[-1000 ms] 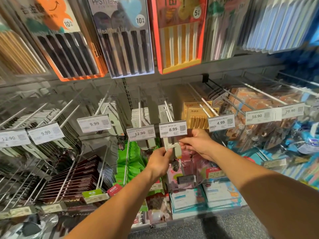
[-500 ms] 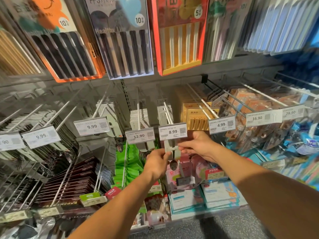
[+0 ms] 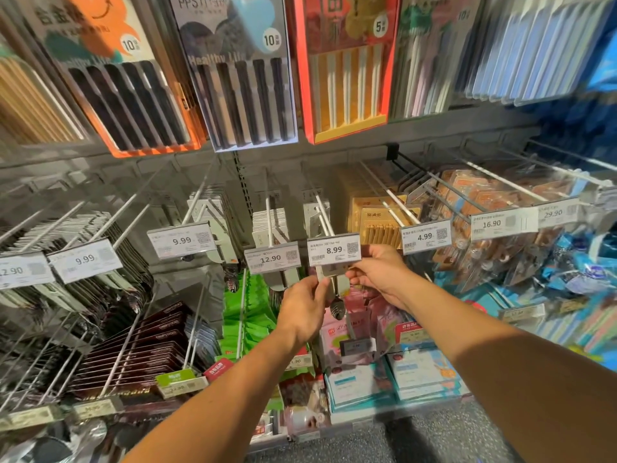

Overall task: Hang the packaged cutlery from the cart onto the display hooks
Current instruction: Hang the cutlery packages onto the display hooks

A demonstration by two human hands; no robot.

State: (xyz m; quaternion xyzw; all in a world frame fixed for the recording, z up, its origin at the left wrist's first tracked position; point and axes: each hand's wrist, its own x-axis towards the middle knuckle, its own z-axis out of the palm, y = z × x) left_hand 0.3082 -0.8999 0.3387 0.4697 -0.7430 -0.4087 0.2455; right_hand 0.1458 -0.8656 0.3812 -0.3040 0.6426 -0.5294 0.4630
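Observation:
A carded spoon pack (image 3: 335,285) hangs just under the 8.99 price tag (image 3: 334,249), its metal spoon bowl pointing down. My left hand (image 3: 305,307) pinches the card's left edge. My right hand (image 3: 379,272) pinches its right edge, right below the tag. The card's top is hidden behind the tag, at the tip of the white display hook (image 3: 323,213). Several matching packs (image 3: 312,217) hang further back on that hook. The cart is out of view.
Neighbouring hooks carry cutlery behind tags of 12.90 (image 3: 271,259), 9.99 (image 3: 182,241) and 4.99 (image 3: 425,236). Large chopstick boxes (image 3: 240,71) hang on the row above. Green (image 3: 248,315) and pink packets (image 3: 360,315) fill the row below. Speckled floor (image 3: 434,439) lies at the bottom.
Both hands have stayed on the spoon pack and edged up towards the 8.99 tag. The view has shifted slightly; the shelf is otherwise the same.

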